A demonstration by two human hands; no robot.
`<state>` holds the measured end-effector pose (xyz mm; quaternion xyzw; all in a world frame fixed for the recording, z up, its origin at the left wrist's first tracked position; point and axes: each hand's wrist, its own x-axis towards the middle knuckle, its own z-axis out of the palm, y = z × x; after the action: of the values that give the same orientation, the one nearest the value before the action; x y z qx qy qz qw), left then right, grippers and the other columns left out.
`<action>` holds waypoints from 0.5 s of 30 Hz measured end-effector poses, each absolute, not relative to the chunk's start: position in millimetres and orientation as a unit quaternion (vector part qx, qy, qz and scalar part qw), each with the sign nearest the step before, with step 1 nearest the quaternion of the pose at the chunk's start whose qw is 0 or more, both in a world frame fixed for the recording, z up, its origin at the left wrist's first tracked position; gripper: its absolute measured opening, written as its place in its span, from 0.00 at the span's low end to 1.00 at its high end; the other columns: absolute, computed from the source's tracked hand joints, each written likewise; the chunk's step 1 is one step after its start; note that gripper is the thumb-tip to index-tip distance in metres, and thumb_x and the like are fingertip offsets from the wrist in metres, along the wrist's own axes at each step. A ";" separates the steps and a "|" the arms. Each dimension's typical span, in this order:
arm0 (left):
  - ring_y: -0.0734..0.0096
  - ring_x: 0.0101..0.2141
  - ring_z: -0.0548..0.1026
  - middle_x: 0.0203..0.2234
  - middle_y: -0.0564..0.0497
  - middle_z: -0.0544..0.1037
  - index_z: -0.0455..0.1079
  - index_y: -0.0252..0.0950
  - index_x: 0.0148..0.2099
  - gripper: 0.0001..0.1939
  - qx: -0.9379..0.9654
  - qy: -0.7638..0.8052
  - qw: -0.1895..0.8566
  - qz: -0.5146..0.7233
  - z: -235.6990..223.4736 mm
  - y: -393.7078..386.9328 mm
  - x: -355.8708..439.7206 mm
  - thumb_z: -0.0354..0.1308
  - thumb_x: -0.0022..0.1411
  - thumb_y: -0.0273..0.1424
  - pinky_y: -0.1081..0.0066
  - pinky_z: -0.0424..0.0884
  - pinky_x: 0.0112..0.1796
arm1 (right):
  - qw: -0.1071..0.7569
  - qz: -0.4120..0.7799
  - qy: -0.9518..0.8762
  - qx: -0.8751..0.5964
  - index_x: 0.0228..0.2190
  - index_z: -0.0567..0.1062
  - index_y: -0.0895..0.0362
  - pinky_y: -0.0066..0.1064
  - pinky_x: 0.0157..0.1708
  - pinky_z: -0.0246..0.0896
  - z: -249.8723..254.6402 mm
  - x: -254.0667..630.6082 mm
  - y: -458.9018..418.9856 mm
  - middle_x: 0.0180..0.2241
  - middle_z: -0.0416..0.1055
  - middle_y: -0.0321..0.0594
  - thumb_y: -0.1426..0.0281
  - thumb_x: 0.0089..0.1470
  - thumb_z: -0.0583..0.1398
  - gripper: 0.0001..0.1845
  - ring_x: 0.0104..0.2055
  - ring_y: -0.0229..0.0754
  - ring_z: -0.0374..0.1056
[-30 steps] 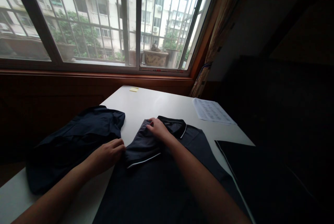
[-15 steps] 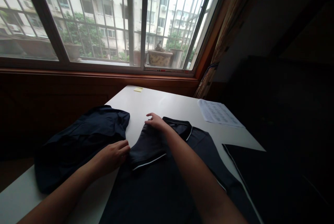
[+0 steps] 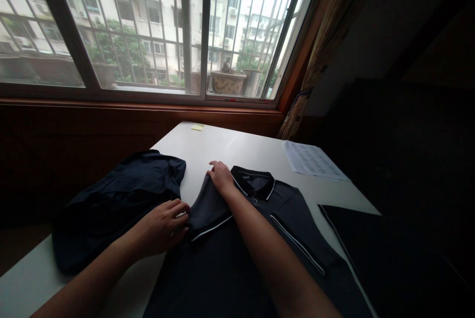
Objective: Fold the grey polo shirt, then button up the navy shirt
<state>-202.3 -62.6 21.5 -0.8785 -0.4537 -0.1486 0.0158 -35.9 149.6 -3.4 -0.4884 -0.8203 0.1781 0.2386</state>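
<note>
A dark grey polo shirt (image 3: 215, 268) lies front up on the white table (image 3: 230, 147). Its black collar (image 3: 265, 192) has a white edge line and faces away from me. The shirt's left-hand sleeve (image 3: 210, 209) is turned inward over the body, and its white-striped cuff shows. My right hand (image 3: 220, 179) rests on the folded shoulder beside the collar, fingers stretched out. At the outer edge of that fold is my left hand (image 3: 166, 224), its bent fingers apart and touching the cloth. The other sleeve (image 3: 300, 244) also lies inward on the shirt, partly behind my right forearm.
A bunched navy garment (image 3: 122, 194) lies to the left, close to my left hand. On the right is a dark piece with a pale edge (image 3: 356, 234). Printed sheets (image 3: 315, 159) and a yellow sticky note (image 3: 197, 127) lie farther back, below the barred window (image 3: 148, 36).
My left hand's fingers have loosened and spread at the fold's edge. My right hand has settled lower on the shoulder. More of the collar and the right-hand sleeve's striped cuff shows.
</note>
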 end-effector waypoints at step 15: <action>0.56 0.55 0.75 0.56 0.45 0.76 0.71 0.38 0.59 0.17 -0.904 -0.414 0.001 -0.110 13.8 -65.5 -190.6 0.50 0.73 0.33 0.56 0.72 0.56 | 0.167 0.082 -0.928 -0.323 0.61 0.67 0.62 0.42 0.67 0.46 -18.7 -3.0 81.9 0.65 0.60 0.52 0.65 0.66 0.54 0.25 0.67 0.50 0.53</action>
<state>-190.6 -65.5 13.8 -0.9037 -0.4136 -0.1102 0.0006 -3.0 81.9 -18.7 -0.3231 -0.9279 0.0819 0.1672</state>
